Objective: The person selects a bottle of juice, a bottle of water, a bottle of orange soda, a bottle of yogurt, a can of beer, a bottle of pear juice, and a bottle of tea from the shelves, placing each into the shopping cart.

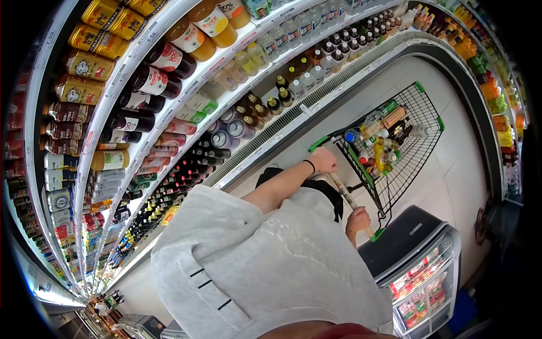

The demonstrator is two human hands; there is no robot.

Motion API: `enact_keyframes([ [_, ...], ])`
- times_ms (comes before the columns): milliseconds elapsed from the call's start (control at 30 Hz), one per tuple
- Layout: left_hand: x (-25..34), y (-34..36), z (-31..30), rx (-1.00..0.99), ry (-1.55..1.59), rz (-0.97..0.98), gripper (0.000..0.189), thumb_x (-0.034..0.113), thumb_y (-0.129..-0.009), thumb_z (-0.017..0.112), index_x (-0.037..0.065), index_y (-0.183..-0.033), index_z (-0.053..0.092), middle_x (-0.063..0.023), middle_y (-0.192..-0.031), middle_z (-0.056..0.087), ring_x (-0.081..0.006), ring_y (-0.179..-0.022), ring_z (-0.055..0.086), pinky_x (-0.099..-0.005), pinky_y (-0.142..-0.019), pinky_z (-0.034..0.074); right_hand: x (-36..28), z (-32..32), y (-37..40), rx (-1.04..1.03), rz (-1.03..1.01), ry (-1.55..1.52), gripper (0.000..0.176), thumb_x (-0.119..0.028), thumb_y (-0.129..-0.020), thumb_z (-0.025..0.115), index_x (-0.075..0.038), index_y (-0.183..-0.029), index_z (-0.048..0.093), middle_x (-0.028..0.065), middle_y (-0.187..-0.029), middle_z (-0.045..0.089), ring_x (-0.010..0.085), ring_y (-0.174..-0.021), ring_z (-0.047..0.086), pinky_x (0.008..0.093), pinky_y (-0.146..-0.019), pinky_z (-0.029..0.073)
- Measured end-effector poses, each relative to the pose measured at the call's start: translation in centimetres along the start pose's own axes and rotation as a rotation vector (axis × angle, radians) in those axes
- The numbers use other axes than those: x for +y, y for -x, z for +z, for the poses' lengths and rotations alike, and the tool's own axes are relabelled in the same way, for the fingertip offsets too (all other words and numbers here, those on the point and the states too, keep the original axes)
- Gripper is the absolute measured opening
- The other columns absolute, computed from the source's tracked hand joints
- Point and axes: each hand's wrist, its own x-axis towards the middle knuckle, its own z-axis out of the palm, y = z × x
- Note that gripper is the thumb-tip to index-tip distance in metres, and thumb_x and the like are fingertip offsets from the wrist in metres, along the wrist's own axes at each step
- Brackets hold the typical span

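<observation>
It's just the one head view, so it's super wide, like a fisheye with dark rounded edges. It's up at head height behind the shopping cart (361, 172), looking forward and steeply down, and the picture sits tilted. The wearer's shirt (254, 265) is closest, big between lens and cart. Drink shelves (148, 42) curve along the cart's left, and a freezer (409, 233) sits right of it.

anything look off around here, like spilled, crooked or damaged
I can see nothing spilled or broken. The untidiest spot is the shopping cart, where bottles lie jumbled, some on their sides; the shelved drinks beside it sit in fairly neat rows.
</observation>
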Motion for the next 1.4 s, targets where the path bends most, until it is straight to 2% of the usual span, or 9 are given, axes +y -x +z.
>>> enact_keyframes([
  [100,0.6,-0.3,-0.3,0.011,-0.006,0.019,0.043,0.043,-0.087,0.052,0.009,-0.075,0.076,-0.0176,-0.076,0.072,-0.0394,-0.072,0.07,-0.0496,-0.065,0.056,0.3,-0.3,-0.3,0.008,0.0,-0.033,0.045,-0.023,-0.099,0.053,-0.005,-0.061,0.065,0.0181,-0.061,0.065,0.0392,-0.056,0.062,0.0512,-0.059,0.047],
  [300,1.3,-3.8,-2.6,0.05,0.019,-0.028,0.045,0.041,-0.088,0.049,0.009,-0.072,0.075,-0.0179,-0.073,0.071,-0.0395,-0.071,0.07,-0.0502,-0.066,0.056,1.0,-1.1,-6.1,0.014,-0.058,-0.034,0.046,-0.023,-0.1,0.052,-0.005,-0.06,0.064,0.018,-0.06,0.064,0.039,-0.054,0.062,0.0507,-0.058,0.047],
  [333,1.2,-3.4,-0.4,0.038,-0.01,-0.011,0.045,0.041,-0.088,0.049,0.009,-0.072,0.075,-0.0179,-0.073,0.071,-0.0395,-0.071,0.07,-0.0502,-0.066,0.056,1.3,0.4,-3.4,0.031,-0.031,-0.058,0.046,-0.023,-0.1,0.052,-0.005,-0.059,0.064,0.0178,-0.059,0.064,0.0389,-0.054,0.062,0.0504,-0.058,0.047],
  [367,1.2,-4.2,-0.4,0.066,-0.006,0.003,0.045,0.041,-0.088,0.049,0.008,-0.072,0.075,-0.0181,-0.072,0.071,-0.0395,-0.071,0.07,-0.0503,-0.066,0.056,1.5,0.3,-4.5,0.03,-0.038,-0.057,0.046,-0.023,-0.1,0.052,-0.005,-0.059,0.064,0.0178,-0.059,0.064,0.0389,-0.054,0.062,0.0504,-0.058,0.047],
  [500,1.7,-6.0,-3.0,0.122,0.023,0.006,0.045,0.041,-0.088,0.049,0.007,-0.073,0.075,-0.0186,-0.071,0.07,-0.0398,-0.069,0.069,-0.0503,-0.065,0.055,1.8,-0.2,-8.5,0.062,-0.082,-0.055,0.046,-0.023,-0.1,0.052,-0.005,-0.059,0.064,0.0174,-0.059,0.064,0.0384,-0.054,0.062,0.0501,-0.057,0.047],
  [633,2.1,-7.5,-2.9,0.054,0.014,-0.025,0.043,0.043,-0.088,0.052,0.01,-0.077,0.077,-0.0153,-0.077,0.074,-0.0375,-0.074,0.072,-0.0487,-0.066,0.056,2.4,0.8,-9.1,0.044,-0.066,-0.041,0.046,-0.022,-0.1,0.052,-0.004,-0.059,0.064,0.018,-0.059,0.064,0.0388,-0.054,0.061,0.0505,-0.058,0.047],
  [733,1.6,-9.6,-2.7,0.122,0.01,-0.006,0.043,0.043,-0.087,0.052,0.009,-0.077,0.077,-0.0156,-0.077,0.073,-0.0383,-0.072,0.071,-0.0484,-0.064,0.056,2.7,1.2,-11.3,-0.008,-0.055,-0.035,0.048,-0.025,-0.103,0.047,-0.003,-0.065,0.067,0.0202,-0.065,0.067,0.0416,-0.058,0.063,0.053,-0.061,0.049],
  [1000,1.6,-13.5,-4.0,0.144,0.044,0.009,0.042,0.04,-0.088,0.051,0.01,-0.072,0.076,-0.0165,-0.072,0.071,-0.0388,-0.068,0.07,-0.0493,-0.064,0.056,3.2,2.7,-15.6,0.03,-0.076,-0.011,0.047,-0.022,-0.101,0.049,-0.003,-0.061,0.064,0.0185,-0.061,0.065,0.0397,-0.055,0.062,0.0511,-0.059,0.047],
  [1400,0.1,-21.5,-4.1,0.17,0.094,-0.018,0.037,0.037,-0.084,0.055,0.009,-0.071,0.075,-0.0142,-0.073,0.072,-0.0373,-0.067,0.07,-0.0499,-0.061,0.056,3.9,7.4,-23.1,-0.099,-0.063,0.043,0.051,-0.026,-0.102,0.043,-0.001,-0.063,0.065,0.0214,-0.064,0.066,0.0444,-0.059,0.062,0.055,-0.059,0.046],
])
